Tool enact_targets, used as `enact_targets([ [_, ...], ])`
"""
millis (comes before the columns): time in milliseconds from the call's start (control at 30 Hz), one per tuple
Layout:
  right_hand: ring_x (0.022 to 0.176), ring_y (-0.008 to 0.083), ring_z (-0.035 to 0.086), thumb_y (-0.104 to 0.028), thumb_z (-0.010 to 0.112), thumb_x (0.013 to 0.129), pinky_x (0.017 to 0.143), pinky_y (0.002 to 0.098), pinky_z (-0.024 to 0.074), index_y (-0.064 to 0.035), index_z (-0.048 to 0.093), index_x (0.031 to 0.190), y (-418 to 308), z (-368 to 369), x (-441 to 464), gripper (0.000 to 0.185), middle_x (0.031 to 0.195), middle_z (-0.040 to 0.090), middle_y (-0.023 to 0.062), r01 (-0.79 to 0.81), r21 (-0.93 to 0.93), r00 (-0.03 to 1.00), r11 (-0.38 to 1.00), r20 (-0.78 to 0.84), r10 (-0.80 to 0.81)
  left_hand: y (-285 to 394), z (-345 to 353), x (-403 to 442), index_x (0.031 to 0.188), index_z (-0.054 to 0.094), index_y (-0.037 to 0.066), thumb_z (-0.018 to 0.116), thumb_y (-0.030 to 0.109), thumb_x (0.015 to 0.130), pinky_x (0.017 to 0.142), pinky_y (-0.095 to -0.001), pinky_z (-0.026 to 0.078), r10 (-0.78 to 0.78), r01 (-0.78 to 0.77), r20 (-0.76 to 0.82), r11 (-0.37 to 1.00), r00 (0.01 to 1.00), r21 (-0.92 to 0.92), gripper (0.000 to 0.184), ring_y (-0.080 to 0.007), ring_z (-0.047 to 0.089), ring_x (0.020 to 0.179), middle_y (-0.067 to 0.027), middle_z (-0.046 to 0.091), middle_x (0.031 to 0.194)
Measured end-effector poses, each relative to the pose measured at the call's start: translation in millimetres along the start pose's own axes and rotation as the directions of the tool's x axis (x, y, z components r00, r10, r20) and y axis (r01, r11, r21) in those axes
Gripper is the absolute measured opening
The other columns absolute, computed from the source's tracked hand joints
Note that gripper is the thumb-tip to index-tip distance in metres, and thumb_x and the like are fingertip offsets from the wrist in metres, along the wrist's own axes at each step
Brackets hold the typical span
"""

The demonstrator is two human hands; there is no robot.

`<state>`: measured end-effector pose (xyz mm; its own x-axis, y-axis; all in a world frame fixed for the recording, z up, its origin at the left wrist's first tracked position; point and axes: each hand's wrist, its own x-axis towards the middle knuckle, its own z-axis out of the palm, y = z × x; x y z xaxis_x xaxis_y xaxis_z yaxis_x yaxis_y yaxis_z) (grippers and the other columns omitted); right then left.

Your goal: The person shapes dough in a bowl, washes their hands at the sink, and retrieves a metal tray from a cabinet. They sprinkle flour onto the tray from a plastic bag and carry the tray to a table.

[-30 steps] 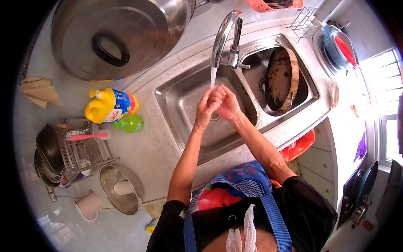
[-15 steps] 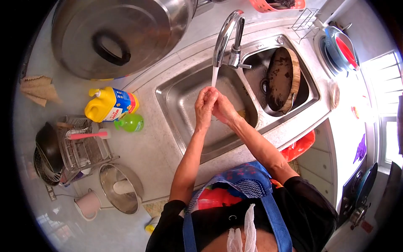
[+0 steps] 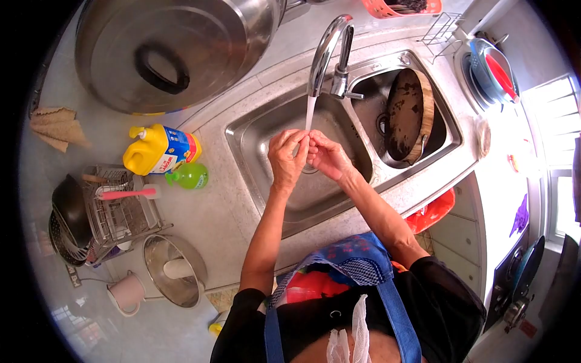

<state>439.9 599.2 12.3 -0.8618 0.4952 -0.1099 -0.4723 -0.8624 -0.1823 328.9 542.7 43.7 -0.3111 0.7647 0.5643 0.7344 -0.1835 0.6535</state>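
Water runs from the chrome faucet onto my fingertips over the left basin of the steel sink. My left hand has its fingers bent and pressed together, the tips at the stream. Beside it, my right hand is turned partly palm up with curled fingers, its tips touching those of my left hand. Whether anything small is between the fingers cannot be made out. In the right basin a round wooden board leans on its edge.
Left of the sink stand a yellow bottle, a green bottle, a wire rack, a steel bowl and a pink mug. A large pot lid is at upper left. Bowls stand at right.
My hands were clasped closely together under the water. They have drawn apart at the palms, my left hand shifting left, and now meet only at the fingertips.
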Motion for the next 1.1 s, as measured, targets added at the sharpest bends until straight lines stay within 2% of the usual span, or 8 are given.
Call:
enact_targets([
  [400, 0.068, 0.0056, 0.042, -0.016, 0.052, 0.086, 0.06, 0.0186, 0.036, -0.0054, 0.055, 0.096, 6, -8, 2, 0.014, 0.079, 0.051, -0.0031, 0.086, -0.138, 0.994, 0.987, -0.049, -0.093, -9, 2, 0, 0.082, 0.062, 0.003, 0.06, 0.001, 0.075, 0.066, -0.0295, 0.046, -0.019, 0.017, -0.032, 0.997, 0.999, -0.079, 0.008, -0.0202, 0.059, 0.072, -0.0062, 0.062, 0.079],
  [600, 0.067, 0.004, 0.044, -0.017, 0.054, 0.086, 0.061, 0.0176, 0.036, -0.0049, 0.059, 0.092, -7, 0, -2, 0.015, 0.078, 0.055, -0.0037, 0.065, -0.514, 0.967, 0.856, -0.178, -0.18, -15, -1, 2, 0.081, 0.062, 0.002, 0.06, 0.001, 0.073, 0.068, -0.0295, 0.046, -0.056, 0.059, 0.042, 0.996, 0.998, -0.07, 0.008, -0.0204, 0.059, 0.072, -0.007, 0.062, 0.078],
  [700, 0.07, 0.0052, 0.049, -0.016, 0.055, 0.084, 0.063, 0.0193, 0.0382, -0.0039, 0.06, 0.089, -20, 7, -5, 0.014, 0.078, 0.058, -0.0026, -0.01, -0.722, 0.939, 0.691, -0.244, -0.242, -20, 1, 5, 0.08, 0.062, 0.003, 0.06, 0.004, 0.073, 0.073, -0.0318, 0.044, -0.027, 0.029, 0.097, 0.999, 0.995, -0.017, 0.007, -0.0213, 0.059, 0.072, -0.0067, 0.062, 0.077],
  [767, 0.067, 0.0056, 0.048, -0.015, 0.055, 0.083, 0.061, 0.0194, 0.0379, -0.0018, 0.062, 0.085, -29, 11, -7, 0.015, 0.073, 0.057, -0.0019, -0.022, -0.881, 0.942, 0.472, -0.177, -0.285, -21, 4, 9, 0.08, 0.061, 0.003, 0.06, 0.005, 0.073, 0.076, -0.0333, 0.044, 0.005, -0.007, 0.119, 1.0, 0.993, 0.014, 0.007, -0.022, 0.059, 0.073, -0.0066, 0.061, 0.077],
  [900, 0.064, 0.0065, 0.047, -0.012, 0.054, 0.082, 0.06, 0.0198, 0.0379, -0.0003, 0.062, 0.084, -46, 16, -1, 0.014, 0.071, 0.056, -0.0012, -0.086, -0.969, 0.948, 0.233, -0.151, -0.281, -29, 14, 13, 0.077, 0.058, 0.005, 0.058, 0.008, 0.075, 0.076, -0.0372, 0.042, 0.015, -0.03, 0.234, 0.998, 0.972, 0.06, 0.004, -0.0242, 0.057, 0.07, -0.0063, 0.059, 0.073],
  [967, 0.063, 0.0065, 0.046, -0.01, 0.056, 0.079, 0.058, 0.0203, 0.0377, 0.0001, 0.059, 0.082, -55, 19, 5, 0.011, 0.07, 0.054, -0.0019, -0.083, -0.99, 0.978, -0.111, -0.059, -0.201, -36, 22, 5, 0.075, 0.056, 0.006, 0.058, 0.009, 0.075, 0.075, -0.0382, 0.042, 0.035, -0.059, 0.256, 0.994, 0.966, 0.086, 0.004, -0.0242, 0.056, 0.068, -0.0061, 0.058, 0.07],
  [1033, 0.063, 0.0069, 0.047, -0.01, 0.056, 0.079, 0.058, 0.0212, 0.0385, -0.0003, 0.056, 0.081, -53, 9, 18, 0.01, 0.07, 0.053, -0.0017, -0.026, -0.998, 0.962, -0.065, -0.007, -0.272, -43, 31, -4, 0.076, 0.055, 0.004, 0.054, 0.008, 0.078, 0.063, -0.0359, 0.043, -0.387, 0.396, 0.181, 0.918, 0.904, -0.018, 0.004, -0.0208, 0.056, 0.065, -0.0076, 0.056, 0.069],
  [1100, 0.063, 0.0073, 0.048, -0.01, 0.057, 0.079, 0.057, 0.0221, 0.0393, -0.0006, 0.054, 0.08, -46, 6, 30, 0.01, 0.069, 0.052, -0.0015, 0.042, -0.999, 0.937, -0.022, 0.047, -0.346, -66, 40, -15, 0.081, 0.056, 0.004, 0.052, 0.008, 0.08, 0.062, -0.0308, 0.043, -0.485, 0.52, 0.221, 0.843, 0.846, -0.137, 0.005, -0.0158, 0.054, 0.064, -0.0046, 0.056, 0.072],
])
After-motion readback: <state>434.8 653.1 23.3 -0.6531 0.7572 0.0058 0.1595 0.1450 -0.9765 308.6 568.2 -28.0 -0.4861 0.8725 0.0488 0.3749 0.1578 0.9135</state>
